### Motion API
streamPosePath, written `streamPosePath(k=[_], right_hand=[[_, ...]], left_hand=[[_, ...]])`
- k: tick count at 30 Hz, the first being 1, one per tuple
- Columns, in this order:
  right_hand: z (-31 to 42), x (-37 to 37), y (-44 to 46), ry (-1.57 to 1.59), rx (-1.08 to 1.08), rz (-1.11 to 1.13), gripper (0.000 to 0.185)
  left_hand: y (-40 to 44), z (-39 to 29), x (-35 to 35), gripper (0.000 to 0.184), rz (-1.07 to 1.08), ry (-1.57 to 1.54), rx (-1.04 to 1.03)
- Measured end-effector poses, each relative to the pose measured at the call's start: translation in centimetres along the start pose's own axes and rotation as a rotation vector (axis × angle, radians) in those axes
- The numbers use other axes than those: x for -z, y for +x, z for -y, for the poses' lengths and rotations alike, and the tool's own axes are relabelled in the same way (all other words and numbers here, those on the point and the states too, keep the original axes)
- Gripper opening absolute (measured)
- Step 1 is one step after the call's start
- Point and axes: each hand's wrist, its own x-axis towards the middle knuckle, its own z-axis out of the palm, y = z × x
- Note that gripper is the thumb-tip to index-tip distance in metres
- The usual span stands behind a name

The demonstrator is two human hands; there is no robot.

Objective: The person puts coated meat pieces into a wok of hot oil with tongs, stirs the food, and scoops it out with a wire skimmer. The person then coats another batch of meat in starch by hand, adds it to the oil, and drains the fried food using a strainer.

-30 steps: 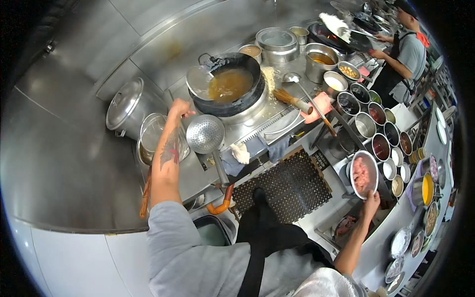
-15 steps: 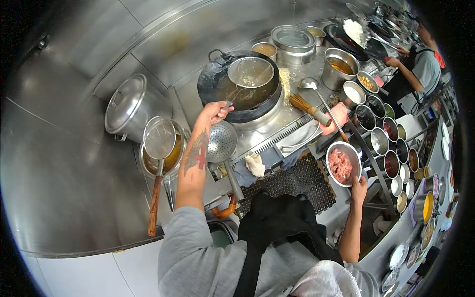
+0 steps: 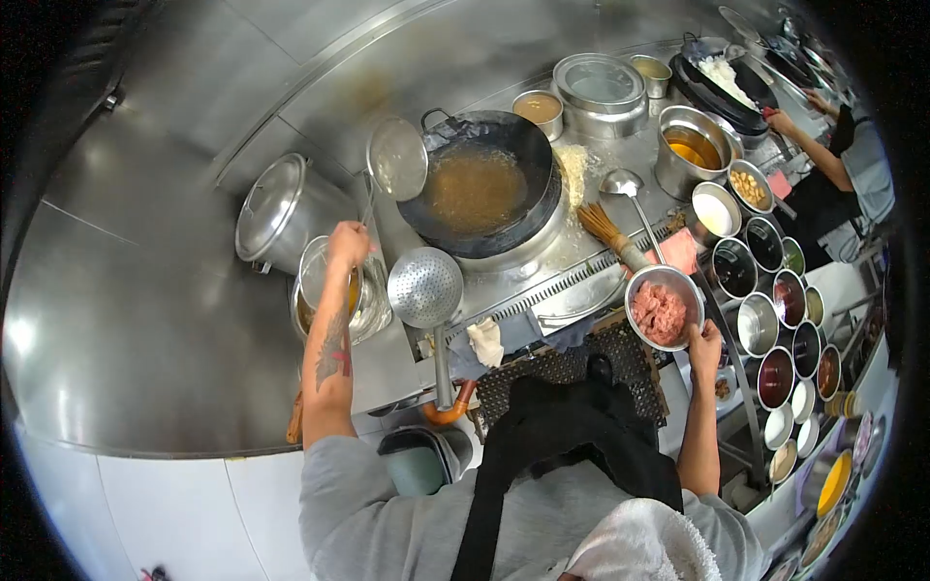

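Note:
My left hand [image 3: 351, 244] is closed round the handle of a fine-mesh strainer [image 3: 397, 160], which is raised and tilted at the left rim of the wok. Brownish liquid with bubbles lies in the black wok [image 3: 542, 194]. My right hand [image 3: 705, 347] grips the edge of a metal bowl [image 3: 635, 330] in front of my right side. Pink raw sliced meat [image 3: 661, 312] fills much of that bowl. Below my left hand a second strainer [image 3: 312, 273] rests over a pot, its wooden handle partly behind my forearm. A perforated skimmer [image 3: 426, 288] lies between my arm and the wok.
A lidded stockpot [image 3: 291, 218] stands at the left. Beyond my right hand are a bamboo brush [image 3: 610, 232], a ladle [image 3: 623, 182] and a pot of amber liquid [image 3: 693, 145]. Several seasoning containers [image 3: 758, 324] line the right. Another person [image 3: 852, 155] works at a further wok.
My left hand has moved left and down, taking the strainer from over the wok to its left edge. The bowl of meat has shifted slightly left in view.

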Motion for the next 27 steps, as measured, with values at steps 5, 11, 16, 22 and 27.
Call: streamPosePath(k=[5,11,16,22,27], right_hand=[[-0.3,0.9,5.7,-0.098,0.126,0.027,0.022],[0.6,1.1,8.3,-0.157,0.159,0.03,0.025],[2.4,0.1,6.0,-0.152,0.143,0.061,0.023],[0.6,-1.3,4.5,-0.178,0.127,0.044,0.023],[2.6,-0.8,1.6,-0.17,0.108,0.025,0.021]], left_hand=[[-5.2,-1.9,-4.5,0.02,0.285,-0.519,0.311],[-7.8,-3.5,-10.4,0.017,0.51,-0.933,0.419],[-7.8,-6.8,-11.5,0.022,0.576,-1.0,0.285],[-5.4,-10.4,-10.2,0.024,0.514,-0.932,0.243],[-0.6,-14.0,-8.8,0.02,0.552,-0.903,0.091]])
